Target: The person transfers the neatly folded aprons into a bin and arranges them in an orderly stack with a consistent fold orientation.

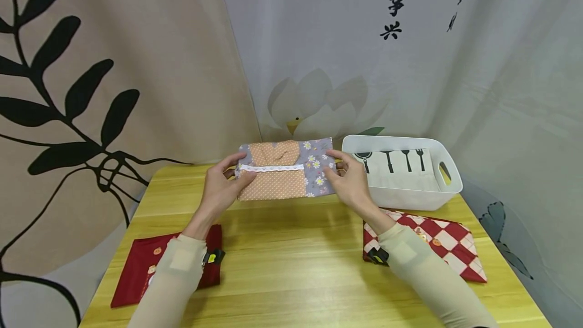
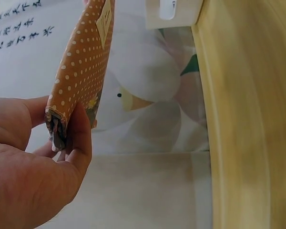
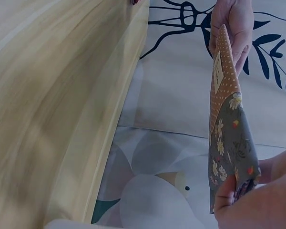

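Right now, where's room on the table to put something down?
The middle of the table is bare, between the red cloth and the checked cloth. A smaller patch lies behind the red cloth, toward the back-left corner. The right side is crowded: the white tray sits just behind the checked cloth.

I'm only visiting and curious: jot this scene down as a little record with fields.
Left hand: grips one end of a patterned fabric item
Right hand: grips its other end
Pattern: dotted orange, daisies on bluish grey, white lace strip
Position: held up off the wooden table
Table, left: dark red cloth item, partly hidden by the forearm
Table, right: red-and-white checked cloth item
Beyond that: white tub containing a pale sheet with dark utensil shapes
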Motion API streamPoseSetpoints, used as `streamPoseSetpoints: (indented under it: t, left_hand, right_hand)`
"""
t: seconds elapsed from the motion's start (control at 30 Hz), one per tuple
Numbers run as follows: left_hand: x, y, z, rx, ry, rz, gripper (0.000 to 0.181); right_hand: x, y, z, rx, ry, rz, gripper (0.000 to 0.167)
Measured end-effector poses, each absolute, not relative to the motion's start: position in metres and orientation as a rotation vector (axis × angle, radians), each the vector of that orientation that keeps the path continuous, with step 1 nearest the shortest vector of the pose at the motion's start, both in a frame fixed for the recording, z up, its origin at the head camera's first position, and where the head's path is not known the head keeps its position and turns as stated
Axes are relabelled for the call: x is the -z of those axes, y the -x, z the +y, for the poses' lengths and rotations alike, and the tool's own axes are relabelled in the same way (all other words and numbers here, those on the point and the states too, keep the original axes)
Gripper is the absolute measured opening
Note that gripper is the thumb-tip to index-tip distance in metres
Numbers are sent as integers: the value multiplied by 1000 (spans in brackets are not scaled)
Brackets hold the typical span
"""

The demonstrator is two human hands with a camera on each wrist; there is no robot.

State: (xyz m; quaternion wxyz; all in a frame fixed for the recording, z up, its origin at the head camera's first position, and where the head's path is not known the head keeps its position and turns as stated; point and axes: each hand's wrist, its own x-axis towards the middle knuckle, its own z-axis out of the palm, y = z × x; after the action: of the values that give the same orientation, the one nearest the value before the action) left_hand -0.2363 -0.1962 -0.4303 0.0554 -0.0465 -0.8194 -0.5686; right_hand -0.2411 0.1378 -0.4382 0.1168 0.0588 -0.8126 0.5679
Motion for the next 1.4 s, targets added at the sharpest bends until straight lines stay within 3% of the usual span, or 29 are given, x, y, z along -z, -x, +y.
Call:
streamPoseSetpoints:
  t: [1.4]
  left_hand:
    - [421,260,-135,1815,304,-2468,59]
  right_hand:
    - [433,247,202,-1636,-43,-2373,46]
